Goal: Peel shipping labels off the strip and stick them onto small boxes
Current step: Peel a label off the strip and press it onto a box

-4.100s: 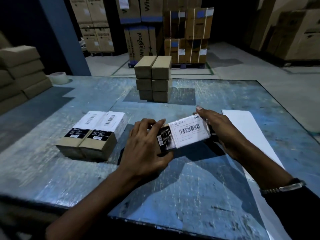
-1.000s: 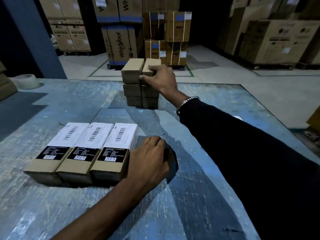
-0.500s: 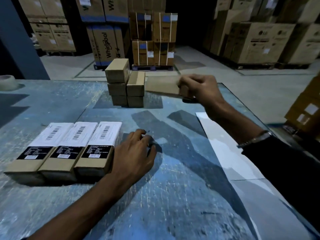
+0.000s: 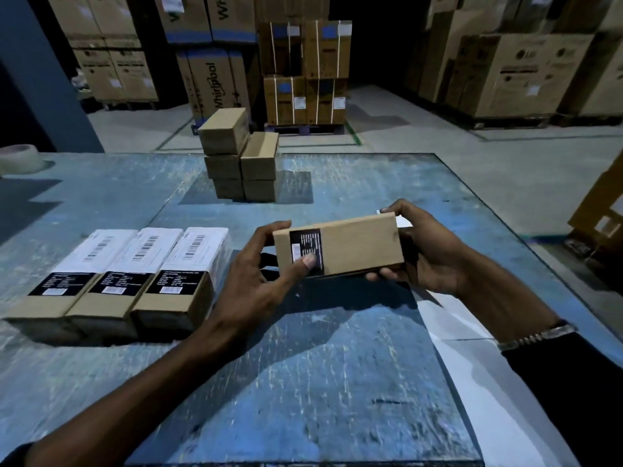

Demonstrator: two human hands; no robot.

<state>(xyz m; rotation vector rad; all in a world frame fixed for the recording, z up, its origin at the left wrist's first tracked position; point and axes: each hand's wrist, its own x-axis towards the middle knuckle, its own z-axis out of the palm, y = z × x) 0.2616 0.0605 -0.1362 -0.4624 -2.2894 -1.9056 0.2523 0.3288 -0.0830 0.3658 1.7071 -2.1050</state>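
Now the small brown box (image 4: pixel 340 246) sits between both hands, low over the table and close to the person, while half a second ago only the right hand held it, farther back beside the stack. It lies on its side, a bit tilted, with a black printed patch on its left part and bare cardboard on the rest. The left hand (image 4: pixel 266 274) grips the left end, with its thumb pressed on the black patch. The right hand (image 4: pixel 428 251) grips the right end, with fingers curled over the top and under the bottom. Under and to the right of the held box, the white label strip (image 4: pixel 472 375) lies flat on the blue table (image 4: pixel 303 382), running toward the near right corner. Left of the left hand, three labelled boxes (image 4: pixel 135 278) lie side by side, touching, each with a white label on top. Behind the held box, farther back on the table, stands a stack of plain boxes (image 4: pixel 241 156). Far off to the left edge sits a tape roll (image 4: pixel 18 158).
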